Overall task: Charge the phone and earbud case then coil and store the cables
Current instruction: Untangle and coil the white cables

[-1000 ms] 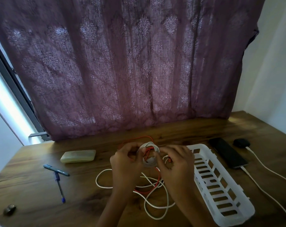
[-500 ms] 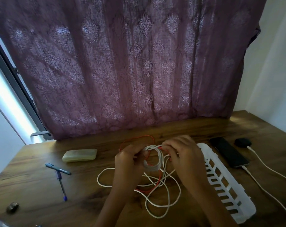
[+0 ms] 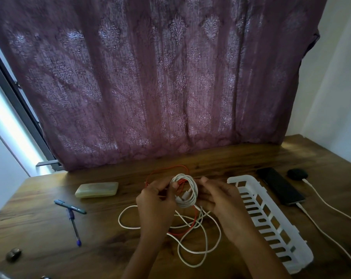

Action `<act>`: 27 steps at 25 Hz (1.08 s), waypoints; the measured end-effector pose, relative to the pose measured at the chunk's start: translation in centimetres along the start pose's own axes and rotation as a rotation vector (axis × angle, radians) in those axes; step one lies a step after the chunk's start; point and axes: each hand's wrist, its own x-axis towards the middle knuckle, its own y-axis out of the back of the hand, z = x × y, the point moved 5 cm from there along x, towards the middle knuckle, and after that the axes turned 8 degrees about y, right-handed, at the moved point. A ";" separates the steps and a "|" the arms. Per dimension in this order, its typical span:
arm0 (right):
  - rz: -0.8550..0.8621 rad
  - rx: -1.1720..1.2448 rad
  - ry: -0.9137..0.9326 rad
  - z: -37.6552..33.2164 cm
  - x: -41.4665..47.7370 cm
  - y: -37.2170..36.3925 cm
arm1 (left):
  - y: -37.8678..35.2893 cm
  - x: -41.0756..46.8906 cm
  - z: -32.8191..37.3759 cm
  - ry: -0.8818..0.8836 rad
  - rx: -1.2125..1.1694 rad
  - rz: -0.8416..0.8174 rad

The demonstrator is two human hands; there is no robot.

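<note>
Well, left hand [image 3: 156,200] and right hand [image 3: 220,200] grip the white cable coil [image 3: 193,190] upright, opening facing camera.

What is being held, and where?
The white cable coil, gripped by the left hand at its left edge and the right hand at its right edge.

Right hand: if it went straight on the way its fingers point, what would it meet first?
The white cable coil, held in the left hand; the right hand seems to touch its edge.
</note>
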 end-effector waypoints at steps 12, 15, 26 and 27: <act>0.125 0.175 -0.075 -0.1 0.0 -0.2 | -0.8 -0.2 -0.1 -0.028 -0.065 -0.153; 0.048 0.194 -0.123 0.3 0.1 -0.8 | -1.2 0.2 -1.4 0.106 -0.202 -0.233; -0.052 0.183 -0.058 0.1 -0.4 -0.3 | -1.1 1.0 -1.8 0.311 -0.395 -0.266; -0.035 0.168 -0.030 0.0 -0.6 -0.1 | -1.3 1.0 -1.8 0.313 -0.401 -0.274</act>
